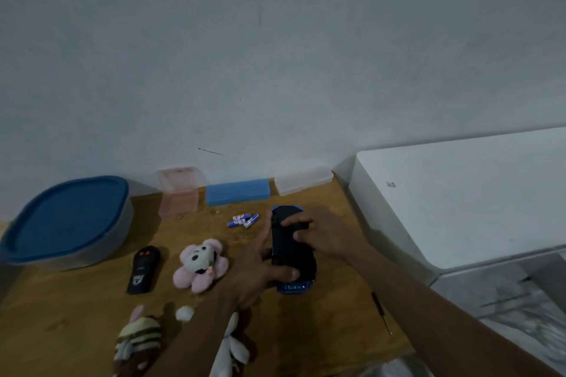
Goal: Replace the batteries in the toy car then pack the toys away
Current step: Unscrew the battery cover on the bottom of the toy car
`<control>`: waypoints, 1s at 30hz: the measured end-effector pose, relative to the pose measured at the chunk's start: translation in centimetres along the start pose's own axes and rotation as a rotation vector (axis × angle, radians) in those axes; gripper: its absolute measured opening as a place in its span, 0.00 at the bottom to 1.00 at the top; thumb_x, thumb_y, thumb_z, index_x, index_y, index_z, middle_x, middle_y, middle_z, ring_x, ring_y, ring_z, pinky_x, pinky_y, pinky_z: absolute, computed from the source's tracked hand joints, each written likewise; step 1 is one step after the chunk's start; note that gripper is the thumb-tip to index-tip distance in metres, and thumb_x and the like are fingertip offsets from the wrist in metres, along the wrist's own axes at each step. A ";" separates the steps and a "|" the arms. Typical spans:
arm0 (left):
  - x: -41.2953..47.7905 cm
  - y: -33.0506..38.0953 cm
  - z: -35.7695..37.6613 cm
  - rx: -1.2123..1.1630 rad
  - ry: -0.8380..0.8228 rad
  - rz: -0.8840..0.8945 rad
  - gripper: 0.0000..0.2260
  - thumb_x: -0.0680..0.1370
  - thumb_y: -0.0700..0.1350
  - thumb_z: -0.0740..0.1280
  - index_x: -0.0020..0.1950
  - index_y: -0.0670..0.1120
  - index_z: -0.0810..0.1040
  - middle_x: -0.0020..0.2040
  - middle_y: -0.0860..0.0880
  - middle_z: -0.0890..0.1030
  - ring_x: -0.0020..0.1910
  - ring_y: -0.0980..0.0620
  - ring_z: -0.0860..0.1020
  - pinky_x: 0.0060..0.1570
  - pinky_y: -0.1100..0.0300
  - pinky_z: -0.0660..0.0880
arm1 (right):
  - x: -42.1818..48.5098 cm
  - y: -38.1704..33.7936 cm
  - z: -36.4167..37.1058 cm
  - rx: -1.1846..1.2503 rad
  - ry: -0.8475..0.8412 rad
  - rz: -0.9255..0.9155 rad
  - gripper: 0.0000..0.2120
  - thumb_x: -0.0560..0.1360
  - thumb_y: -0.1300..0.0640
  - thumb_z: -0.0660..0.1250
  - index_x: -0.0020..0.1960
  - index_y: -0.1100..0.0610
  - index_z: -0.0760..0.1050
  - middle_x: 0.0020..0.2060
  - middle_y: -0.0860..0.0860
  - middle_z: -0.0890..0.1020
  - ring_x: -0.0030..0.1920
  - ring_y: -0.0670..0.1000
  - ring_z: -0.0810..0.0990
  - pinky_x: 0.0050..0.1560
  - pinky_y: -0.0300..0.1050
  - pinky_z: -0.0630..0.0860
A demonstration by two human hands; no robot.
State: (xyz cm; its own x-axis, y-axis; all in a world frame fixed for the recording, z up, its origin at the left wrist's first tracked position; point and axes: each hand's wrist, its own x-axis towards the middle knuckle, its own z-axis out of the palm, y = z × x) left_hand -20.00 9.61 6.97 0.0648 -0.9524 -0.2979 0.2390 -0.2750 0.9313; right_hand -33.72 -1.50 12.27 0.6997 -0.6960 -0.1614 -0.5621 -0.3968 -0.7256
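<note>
Surface: wooden table, set against the wall.
Rear edge: pink plastic box, blue case, clear case.
Left: large container with blue lid.
Centre: blue batteries, black remote control, pink plush octopus.
Right: toy car lay belly-up; screwdriver beside it.
Near edge: striped plush toy, white plush toy.

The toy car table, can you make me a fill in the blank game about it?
1. The toy car lies upside down, held by ____ hands.
2. The loose batteries on the table are mostly ____ in colour.
3. The big container has a ____ lid.
4. The screwdriver lies on the car's ____ side.

Missing words: two; blue; blue; right
</note>
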 end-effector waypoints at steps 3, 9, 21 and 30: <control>0.0 -0.2 0.2 -0.001 0.000 0.022 0.52 0.66 0.27 0.74 0.73 0.69 0.54 0.66 0.46 0.76 0.63 0.42 0.76 0.54 0.42 0.79 | -0.2 0.0 -0.1 0.041 0.007 0.025 0.15 0.74 0.61 0.69 0.57 0.48 0.79 0.61 0.50 0.76 0.58 0.50 0.76 0.57 0.46 0.78; 0.3 -1.7 0.3 0.050 -0.011 0.057 0.54 0.61 0.36 0.80 0.72 0.73 0.54 0.68 0.53 0.75 0.68 0.44 0.72 0.59 0.40 0.76 | -0.9 0.4 0.0 0.050 0.029 0.012 0.12 0.73 0.62 0.70 0.54 0.49 0.78 0.56 0.46 0.76 0.57 0.48 0.75 0.54 0.41 0.77; 0.3 -2.4 0.7 0.075 0.026 0.009 0.55 0.59 0.38 0.81 0.69 0.77 0.55 0.70 0.49 0.72 0.69 0.42 0.71 0.62 0.37 0.73 | -1.6 -0.1 0.1 -0.137 0.103 -0.035 0.13 0.73 0.62 0.70 0.55 0.49 0.77 0.55 0.47 0.76 0.56 0.47 0.74 0.58 0.43 0.75; 0.2 -2.1 1.0 0.037 0.008 -0.009 0.54 0.60 0.36 0.80 0.68 0.77 0.55 0.71 0.47 0.70 0.68 0.40 0.71 0.59 0.37 0.75 | -2.0 0.8 -1.1 -0.118 0.092 -0.051 0.11 0.75 0.64 0.66 0.54 0.52 0.80 0.45 0.46 0.76 0.47 0.45 0.75 0.43 0.31 0.70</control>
State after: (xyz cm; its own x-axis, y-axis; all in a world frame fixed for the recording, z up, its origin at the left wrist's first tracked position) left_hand -21.43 9.90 5.19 0.0707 -0.9487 -0.3082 0.2041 -0.2887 0.9354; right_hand -36.06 -1.05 12.75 0.6881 -0.7230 -0.0607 -0.5789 -0.4967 -0.6467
